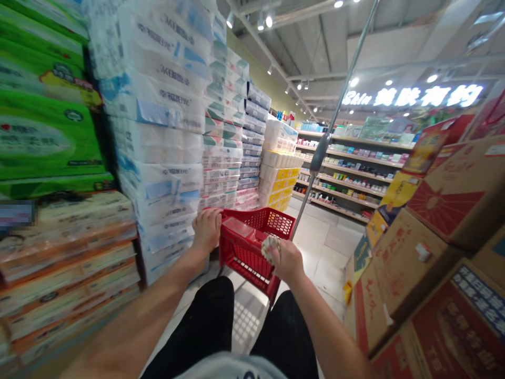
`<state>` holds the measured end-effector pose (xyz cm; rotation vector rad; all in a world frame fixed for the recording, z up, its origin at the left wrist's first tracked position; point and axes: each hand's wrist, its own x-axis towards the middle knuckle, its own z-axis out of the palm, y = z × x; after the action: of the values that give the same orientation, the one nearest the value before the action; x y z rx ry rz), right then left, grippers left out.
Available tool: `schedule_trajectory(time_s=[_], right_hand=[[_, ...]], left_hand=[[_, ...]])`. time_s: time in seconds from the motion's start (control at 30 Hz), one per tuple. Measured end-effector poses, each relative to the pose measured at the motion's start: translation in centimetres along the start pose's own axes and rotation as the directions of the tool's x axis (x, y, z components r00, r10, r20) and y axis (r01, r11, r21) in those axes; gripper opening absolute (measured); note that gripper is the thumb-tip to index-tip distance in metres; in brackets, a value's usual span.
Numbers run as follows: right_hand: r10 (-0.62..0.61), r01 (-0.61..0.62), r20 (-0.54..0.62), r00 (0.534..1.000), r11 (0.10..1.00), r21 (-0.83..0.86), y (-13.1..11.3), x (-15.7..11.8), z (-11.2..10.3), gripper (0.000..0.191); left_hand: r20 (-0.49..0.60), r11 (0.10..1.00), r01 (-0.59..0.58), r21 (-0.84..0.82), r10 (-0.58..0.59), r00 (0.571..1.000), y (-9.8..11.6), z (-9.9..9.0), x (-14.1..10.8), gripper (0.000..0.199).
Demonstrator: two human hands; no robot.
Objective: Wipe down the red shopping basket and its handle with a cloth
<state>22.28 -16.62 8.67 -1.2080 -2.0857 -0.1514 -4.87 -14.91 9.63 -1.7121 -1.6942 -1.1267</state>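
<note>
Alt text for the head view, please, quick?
In a supermarket aisle, the left hand grips the rim of a red plastic shopping basket, and the right hand holds a crumpled patterned item over it. Stacked wrapped toilet-paper packs stand left, printed cardboard cartons right.

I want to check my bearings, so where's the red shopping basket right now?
In the head view, the red plastic shopping basket sits low at centre, its rim under the left hand, the right hand over it, just right of the stacked toilet-paper packs.
</note>
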Motion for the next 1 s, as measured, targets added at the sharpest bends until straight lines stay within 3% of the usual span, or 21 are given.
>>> schedule_trajectory(time_s=[0.07, 0.13, 0.2, 0.27, 0.37, 0.43, 0.5, 0.63, 0.7, 0.77, 0.87, 0.93, 1.0], right_hand=[[-0.077, 0.092, -0.233, 0.969, 0.994, 0.056, -0.7, -1.7, 1.7, 0.031], [-0.118, 0.162, -0.321, 0.940, 0.980, 0.114, -1.2, -2.6, 2.6, 0.028], [-0.116, 0.173, -0.276, 0.954, 0.966, 0.192, -1.5, -2.3, 2.5, 0.029], [-0.084, 0.109, -0.108, 0.991, 0.960, 0.259, -1.8, -1.0, 1.5, 0.035], [-0.030, -0.008, 0.204, 0.978, 0.983, 0.181, -2.4, 1.4, 0.0, 0.046], [0.002, -0.024, 0.287, 0.958, 0.997, 0.075, -2.8, 2.2, -0.4, 0.048], [0.008, -0.027, 0.238, 0.971, 0.997, 0.078, -3.1, 2.1, 0.0, 0.047], [-0.083, 0.085, -0.019, 0.996, 0.943, 0.321, -3.3, -0.5, 1.8, 0.036], [-0.097, 0.123, -0.081, 0.992, 0.898, 0.423, -3.1, -2.3, 2.4, 0.048], [-0.075, 0.099, -0.066, 0.995, 0.839, 0.536, -2.5, -3.9, 2.6, 0.058], [0.021, 0.057, -0.112, 0.994, 0.759, 0.648, -0.8, -4.8, 2.0, 0.057], [0.098, 0.031, -0.176, 0.980, 0.790, 0.613, 0.4, -4.2, 1.6, 0.056], [0.082, -0.025, -0.094, 0.992, 0.868, 0.497, 1.4, -2.9, 1.5, 0.059]], left_hand=[[-0.057, 0.990, -0.069, -0.121, 0.062, 0.996, 3.1, -0.8, -0.9, 0.037], [0.033, 0.927, -0.245, -0.283, 0.264, 0.964, 6.4, -1.5, -1.9, 0.036], [0.132, 0.877, -0.274, -0.394, 0.349, 0.928, 9.1, -1.9, -2.7, 0.035], [0.179, 0.874, -0.221, -0.433, 0.323, 0.929, 10.5, -1.8, -3.3, 0.038], [0.188, 0.872, -0.169, -0.460, 0.282, 0.941, 10.3, -1.1, -3.6, 0.040], [0.189, 0.856, -0.169, -0.489, 0.293, 0.937, 9.4, -0.8, -3.6, 0.042], [0.181, 0.843, -0.184, -0.506, 0.312, 0.933, 8.6, -0.9, -3.8, 0.044], [0.108, 0.844, -0.309, -0.437, 0.391, 0.914, 9.0, -1.6, -4.8, 0.048], [0.106, 0.844, -0.389, -0.370, 0.454, 0.884, 9.9, -2.1, -5.5, 0.052], [0.128, 0.855, -0.422, -0.302, 0.475, 0.871, 10.5, -2.5, -6.2, 0.051], [0.121, 0.891, -0.397, -0.221, 0.429, 0.895, 10.7, -2.8, -6.3, 0.043], [0.089, 0.927, -0.340, -0.159, 0.356, 0.930, 10.4, -3.0, -5.9, 0.033], [0.099, 0.958, -0.273, -0.087, 0.281, 0.955, 10.3, -3.1, -5.2, 0.026]])
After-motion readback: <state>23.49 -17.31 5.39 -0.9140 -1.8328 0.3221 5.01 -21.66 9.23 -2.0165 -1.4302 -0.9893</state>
